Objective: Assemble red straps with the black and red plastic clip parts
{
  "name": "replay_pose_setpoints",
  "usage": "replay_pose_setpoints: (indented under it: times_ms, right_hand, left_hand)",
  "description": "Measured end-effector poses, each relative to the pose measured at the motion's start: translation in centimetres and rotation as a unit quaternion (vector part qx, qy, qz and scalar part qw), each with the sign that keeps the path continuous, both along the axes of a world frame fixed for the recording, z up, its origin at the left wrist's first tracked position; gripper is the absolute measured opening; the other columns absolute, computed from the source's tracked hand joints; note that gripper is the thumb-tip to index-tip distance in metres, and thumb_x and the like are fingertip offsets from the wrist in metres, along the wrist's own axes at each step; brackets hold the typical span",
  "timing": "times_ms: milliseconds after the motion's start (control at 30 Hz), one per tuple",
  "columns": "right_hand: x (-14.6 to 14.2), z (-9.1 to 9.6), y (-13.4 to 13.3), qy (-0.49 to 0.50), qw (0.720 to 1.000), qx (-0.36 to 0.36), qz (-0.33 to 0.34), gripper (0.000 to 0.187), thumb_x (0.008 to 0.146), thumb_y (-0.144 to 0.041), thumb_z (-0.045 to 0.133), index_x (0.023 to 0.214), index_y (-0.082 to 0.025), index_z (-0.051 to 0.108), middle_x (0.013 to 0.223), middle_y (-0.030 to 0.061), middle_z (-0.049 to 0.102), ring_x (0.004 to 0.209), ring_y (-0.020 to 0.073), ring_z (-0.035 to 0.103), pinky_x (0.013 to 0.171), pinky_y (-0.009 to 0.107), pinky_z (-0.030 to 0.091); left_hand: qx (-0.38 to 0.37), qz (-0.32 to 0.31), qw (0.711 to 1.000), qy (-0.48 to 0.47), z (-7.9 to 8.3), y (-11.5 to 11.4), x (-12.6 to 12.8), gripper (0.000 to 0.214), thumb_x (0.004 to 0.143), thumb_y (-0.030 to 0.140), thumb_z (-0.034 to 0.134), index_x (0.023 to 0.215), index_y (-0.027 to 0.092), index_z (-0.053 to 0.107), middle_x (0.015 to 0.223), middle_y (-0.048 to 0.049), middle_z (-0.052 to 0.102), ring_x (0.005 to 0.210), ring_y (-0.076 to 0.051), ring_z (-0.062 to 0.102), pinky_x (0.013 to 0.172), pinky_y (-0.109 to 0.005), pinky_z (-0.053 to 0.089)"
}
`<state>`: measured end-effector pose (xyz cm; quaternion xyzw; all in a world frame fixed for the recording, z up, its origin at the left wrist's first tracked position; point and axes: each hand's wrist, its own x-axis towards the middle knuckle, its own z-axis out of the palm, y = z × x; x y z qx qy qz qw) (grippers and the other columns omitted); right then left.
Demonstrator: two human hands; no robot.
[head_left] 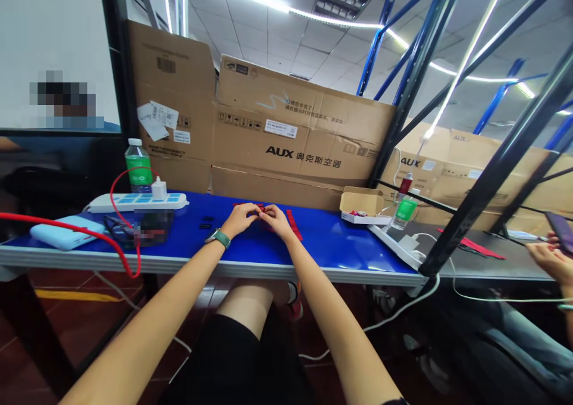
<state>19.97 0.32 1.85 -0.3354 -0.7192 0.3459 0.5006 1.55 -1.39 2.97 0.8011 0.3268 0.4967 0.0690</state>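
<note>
My left hand (240,218), with a green-banded watch on its wrist, and my right hand (276,221) meet over the blue tabletop (331,244). Their fingertips are pinched together; whatever is between them is too small and hidden to name. Red material shows just behind and around the fingers. A flat red strip (294,224) lies on the table beside my right hand, partly covered by it. Two small black pieces (206,223) rest to the left of my left hand.
A power strip (134,202), a light-blue box-shaped device (67,232), cables and a water bottle (139,166) occupy the left side. A small open carton (363,205) stands at right. Tall cardboard (304,136) backs the table. Another person's hand (553,261) holds a phone far right.
</note>
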Motion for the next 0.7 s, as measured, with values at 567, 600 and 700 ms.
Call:
replay_pose_setpoints:
  times_ms: [567, 600, 700]
  right_hand:
    - [0.8, -0.1, 1.0, -0.101, 0.984, 0.118, -0.083, 0.02, 0.094, -0.029, 0.058, 0.1, -0.021, 0.076, 0.105, 0.0069, 0.076, 0.101, 0.0217, 0.071, 0.091, 0.034, 0.056]
    - [0.8, -0.1, 0.9, -0.11, 0.982, 0.131, -0.077, 0.019, 0.093, -0.025, 0.06, 0.1, -0.022, 0.077, 0.104, 0.0057, 0.077, 0.101, 0.0214, 0.071, 0.094, 0.034, 0.055]
    - [0.8, 0.0, 0.6, -0.117, 0.981, 0.135, -0.074, 0.02, 0.09, -0.019, 0.062, 0.099, -0.024, 0.078, 0.098, 0.0032, 0.079, 0.095, 0.0208, 0.073, 0.092, 0.033, 0.055]
  left_hand:
    - [-0.035, -0.014, 0.998, -0.05, 0.2, -0.2, -0.2, 0.019, 0.087, 0.025, 0.062, 0.1, 0.022, 0.075, 0.097, -0.0048, 0.078, 0.09, -0.021, 0.073, 0.087, -0.033, 0.056]
    - [-0.039, -0.01, 0.997, -0.06, 0.3, -0.3, -0.2, 0.017, 0.087, 0.025, 0.063, 0.099, 0.022, 0.074, 0.094, -0.0044, 0.078, 0.088, -0.021, 0.073, 0.084, -0.032, 0.056]
    - [-0.04, 0.005, 0.997, -0.064, 0.4, -0.5, -0.3, 0.012, 0.086, 0.028, 0.065, 0.091, 0.021, 0.072, 0.087, -0.003, 0.077, 0.083, -0.021, 0.072, 0.08, -0.03, 0.055]
